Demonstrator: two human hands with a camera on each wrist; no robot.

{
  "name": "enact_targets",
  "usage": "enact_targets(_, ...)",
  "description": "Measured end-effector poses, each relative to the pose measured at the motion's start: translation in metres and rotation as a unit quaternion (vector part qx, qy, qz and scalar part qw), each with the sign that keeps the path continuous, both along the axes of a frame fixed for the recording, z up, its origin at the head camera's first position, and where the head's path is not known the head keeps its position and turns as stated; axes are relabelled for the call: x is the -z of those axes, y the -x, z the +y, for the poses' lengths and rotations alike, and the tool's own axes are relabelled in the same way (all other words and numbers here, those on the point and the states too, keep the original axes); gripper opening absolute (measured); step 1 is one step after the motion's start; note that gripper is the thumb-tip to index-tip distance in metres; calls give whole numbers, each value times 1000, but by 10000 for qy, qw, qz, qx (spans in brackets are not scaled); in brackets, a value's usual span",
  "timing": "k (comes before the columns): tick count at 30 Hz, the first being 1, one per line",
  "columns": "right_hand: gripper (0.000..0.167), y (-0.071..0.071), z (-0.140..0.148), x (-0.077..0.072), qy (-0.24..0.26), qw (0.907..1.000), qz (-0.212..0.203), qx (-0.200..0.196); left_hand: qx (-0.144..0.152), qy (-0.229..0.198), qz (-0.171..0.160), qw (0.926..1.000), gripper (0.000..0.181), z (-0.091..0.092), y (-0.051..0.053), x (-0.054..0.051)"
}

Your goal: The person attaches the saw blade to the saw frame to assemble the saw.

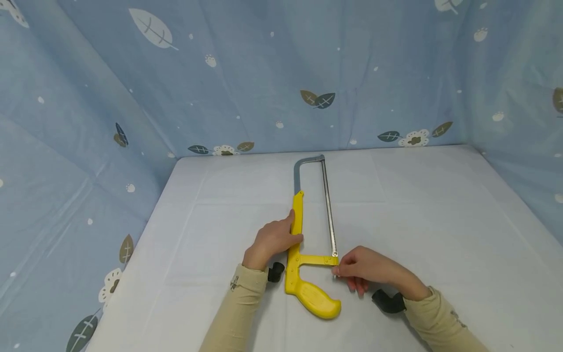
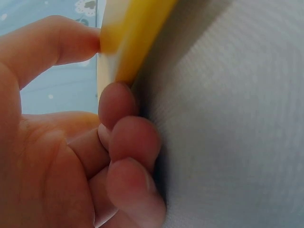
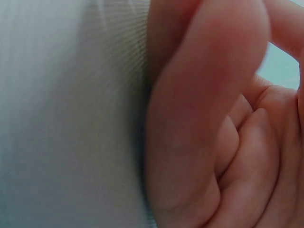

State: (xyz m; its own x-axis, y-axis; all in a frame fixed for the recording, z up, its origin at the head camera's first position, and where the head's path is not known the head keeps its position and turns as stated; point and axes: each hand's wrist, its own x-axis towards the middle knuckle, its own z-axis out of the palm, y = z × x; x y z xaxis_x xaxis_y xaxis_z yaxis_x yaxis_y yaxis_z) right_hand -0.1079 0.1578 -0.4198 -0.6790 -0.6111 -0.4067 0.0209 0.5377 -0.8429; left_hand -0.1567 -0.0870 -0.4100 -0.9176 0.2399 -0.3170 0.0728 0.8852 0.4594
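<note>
Head view: has a hacksaw [image 1: 293, 261] with a yellow angled handle [image 1: 320, 301] and a grey curved metal front arm [image 1: 297, 175] laid flat on a white cloth-covered table [image 1: 228, 220], handle at the near end. Grips the yellow spine [image 1: 298, 203] with the left hand [image 1: 273, 238], thumb and a finger set apart along it. Just below the yellow crossbar [image 1: 314, 260], near the lower end of the thin grey metal blade [image 1: 329, 205], pinches what looks like a small silvery screw end [image 1: 335, 277] with the fingertips of the right hand [image 1: 371, 266]. Seems to be adjusting the blade's tension; cannot tell whether tightening or loosening. Probably calls next for a turn of the screw end while pressing the spine steady.

Left wrist view: touches the blurred yellow edge with one digit above and a fingertip below, leaving a wide gap between; bends the other fingers close to the cloth.

Right wrist view: shows bent fingers bunched close beside the cloth. Hides the screw end, so cannot tell from here how firmly pinched.
</note>
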Motion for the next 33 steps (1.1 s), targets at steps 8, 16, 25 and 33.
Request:
enact_targets(8,35,3,2,3,-26,9999,52,-112,-26,-42,41,10000,75,-1,0,-1)
enact_targets(16,31,6,4,6,164,9998,-13,-145,-37,18,36,10000,76,0,1,1)
enact_targets(25,28,5,6,9,282,9994,-197,107,-11,62,79,9999,75,0,-1,4)
enact_targets(33,29,4,5,8,269,9994,-179,86,3,97,103,9999,75,0,-1,3)
